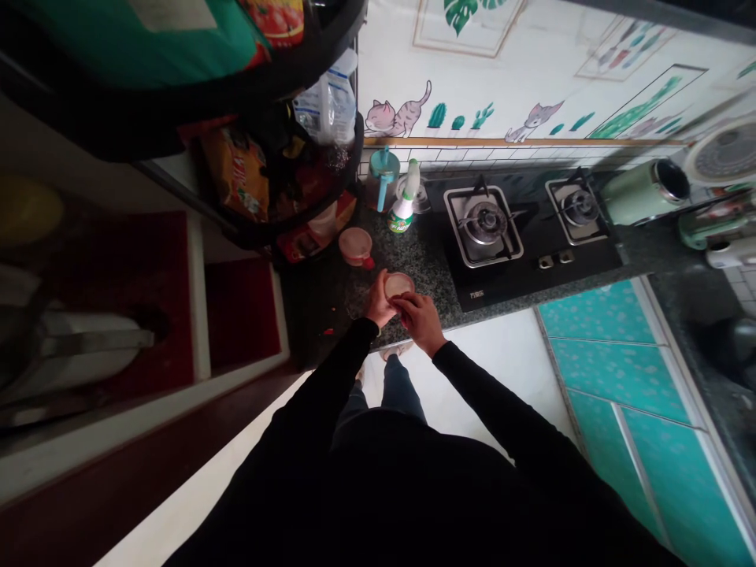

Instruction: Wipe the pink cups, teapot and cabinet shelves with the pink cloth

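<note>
Hob [520,236]'s on the bench [322,303], spray bottle [402,206] just left of it, tub [355,246] next along, rack [260,235] past that.

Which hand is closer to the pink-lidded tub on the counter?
Left. The left hand is just beside the tub, below and right of it in view; the right hand is farther off, past the left. Both hold a small round container.

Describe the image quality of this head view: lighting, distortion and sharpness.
In the head view, wide-angle distortion bends the decorated wall toward the frame edges; the left side sinks into deep shadow; the black left sleeve loses nearly all fold detail; the left hand, right hand and small round tub stay fairly sharp, without obvious motion blur.
</note>
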Tool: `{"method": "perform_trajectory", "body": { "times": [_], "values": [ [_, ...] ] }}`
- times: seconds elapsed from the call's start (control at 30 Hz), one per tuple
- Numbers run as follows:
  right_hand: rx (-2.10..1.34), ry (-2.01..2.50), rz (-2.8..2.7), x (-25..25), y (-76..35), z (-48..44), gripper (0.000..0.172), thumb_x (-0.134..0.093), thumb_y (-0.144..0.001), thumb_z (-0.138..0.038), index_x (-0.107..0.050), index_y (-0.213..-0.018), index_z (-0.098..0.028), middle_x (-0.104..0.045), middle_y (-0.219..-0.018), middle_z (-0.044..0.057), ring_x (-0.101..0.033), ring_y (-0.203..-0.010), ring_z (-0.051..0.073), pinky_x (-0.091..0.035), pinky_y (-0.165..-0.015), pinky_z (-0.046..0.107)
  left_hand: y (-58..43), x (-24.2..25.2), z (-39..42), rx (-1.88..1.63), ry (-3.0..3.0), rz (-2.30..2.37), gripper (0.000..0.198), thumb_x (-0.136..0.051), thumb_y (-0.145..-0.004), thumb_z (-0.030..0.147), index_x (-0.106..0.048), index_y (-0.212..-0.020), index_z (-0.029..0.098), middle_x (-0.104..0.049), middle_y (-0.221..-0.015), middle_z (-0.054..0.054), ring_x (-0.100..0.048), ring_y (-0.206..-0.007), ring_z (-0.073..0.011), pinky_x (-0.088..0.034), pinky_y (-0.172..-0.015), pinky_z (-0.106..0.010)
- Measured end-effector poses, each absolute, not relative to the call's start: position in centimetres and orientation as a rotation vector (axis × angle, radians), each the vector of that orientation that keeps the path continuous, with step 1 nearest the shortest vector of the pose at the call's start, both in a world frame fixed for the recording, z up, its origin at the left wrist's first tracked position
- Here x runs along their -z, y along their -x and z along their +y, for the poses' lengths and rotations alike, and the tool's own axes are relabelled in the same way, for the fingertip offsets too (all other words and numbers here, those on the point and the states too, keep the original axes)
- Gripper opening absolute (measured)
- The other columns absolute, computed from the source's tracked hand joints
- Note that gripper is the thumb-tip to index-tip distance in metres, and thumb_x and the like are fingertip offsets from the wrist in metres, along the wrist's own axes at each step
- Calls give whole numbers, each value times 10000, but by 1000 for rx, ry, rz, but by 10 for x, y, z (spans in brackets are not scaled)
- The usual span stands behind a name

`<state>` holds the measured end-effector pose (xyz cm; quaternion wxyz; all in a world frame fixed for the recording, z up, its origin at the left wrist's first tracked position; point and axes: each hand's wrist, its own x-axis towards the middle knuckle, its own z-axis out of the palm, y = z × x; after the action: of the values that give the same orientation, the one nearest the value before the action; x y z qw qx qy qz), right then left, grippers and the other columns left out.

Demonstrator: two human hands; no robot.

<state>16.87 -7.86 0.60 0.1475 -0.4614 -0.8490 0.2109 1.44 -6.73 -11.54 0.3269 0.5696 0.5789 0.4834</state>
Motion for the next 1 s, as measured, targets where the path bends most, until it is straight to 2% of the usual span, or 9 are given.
{"method": "perform_trajectory", "body": {
  "times": [0.1,0.3,0.4,0.53,0.67,0.73,0.8,1.0],
  "values": [
    [-587,1372,-2443,-15,-183,-78,326,-629,-930,-99,-774,-1184,-243,-717,-1243,70,-617,-1143,237,-444,-1003,392,-13,113,-66,-1229,-1512,1532,1166,-946,-591,347,-311,-1555,179,-585,-1438,-191,-610,-1292,-369,-503,-1106,-529],
    [-545,1387,-2471,-15,-155,-66,314,-647,-977,-256,-753,-1273,-266,-665,-1338,95,-577,-1133,266,-439,-980,409,-10,112,-66,-1197,-1515,1523,1058,-856,-694,283,-280,-1579,212,-585,-1460,-162,-604,-1313,-335,-499,-1121,-524],
    [-578,1349,-2494,-10,-167,-70,360,-621,-983,-222,-727,-1320,-294,-659,-1349,87,-574,-1145,260,-439,-998,416,-9,111,-67,-1201,-1511,1486,1124,-899,-663,318,-262,-1586,236,-588,-1455,-152,-616,-1296,-331,-515,-1101,-527],
    [-601,1391,-2412,-14,-195,-74,375,-626,-935,-125,-760,-1241,-294,-692,-1279,70,-588,-1165,248,-442,-1026,411,-9,111,-66,-1217,-1505,1481,1202,-959,-590,342,-282,-1576,220,-576,-1459,-169,-598,-1324,-342,-502,-1116,-522],
    [-612,1249,-2480,-15,-175,-59,304,-630,-976,-224,-760,-1244,-280,-687,-1311,70,-574,-1190,252,-414,-1046,413,-9,110,-66,-1217,-1507,1470,1116,-894,-661,278,-270,-1583,204,-609,-1421,-160,-630,-1282,-322,-521,-1095,-506],
    [-627,1133,-2604,-12,-157,-41,248,-623,-989,-263,-786,-1177,-261,-693,-1315,66,-568,-1168,256,-397,-1040,418,-9,109,-66,-1214,-1517,1428,1084,-860,-693,250,-255,-1591,201,-630,-1396,-160,-653,-1252,-309,-544,-1066,-493],
    [-603,1120,-2674,-9,-145,-18,221,-621,-984,-255,-799,-1114,-245,-700,-1306,67,-559,-1129,263,-384,-1018,425,-8,106,-67,-1213,-1521,1377,1134,-883,-672,244,-235,-1603,205,-622,-1411,-172,-657,-1251,-311,-559,-1047,-487],
    [-504,1313,-2620,-9,-147,11,228,-614,-959,-200,-789,-1104,-225,-710,-1254,92,-559,-1047,260,-374,-954,416,-5,101,-67,-1158,-1550,1445,1292,-970,-575,268,-210,-1618,198,-605,-1437,-192,-645,-1272,-358,-556,-1050,-527]
  ]
}}
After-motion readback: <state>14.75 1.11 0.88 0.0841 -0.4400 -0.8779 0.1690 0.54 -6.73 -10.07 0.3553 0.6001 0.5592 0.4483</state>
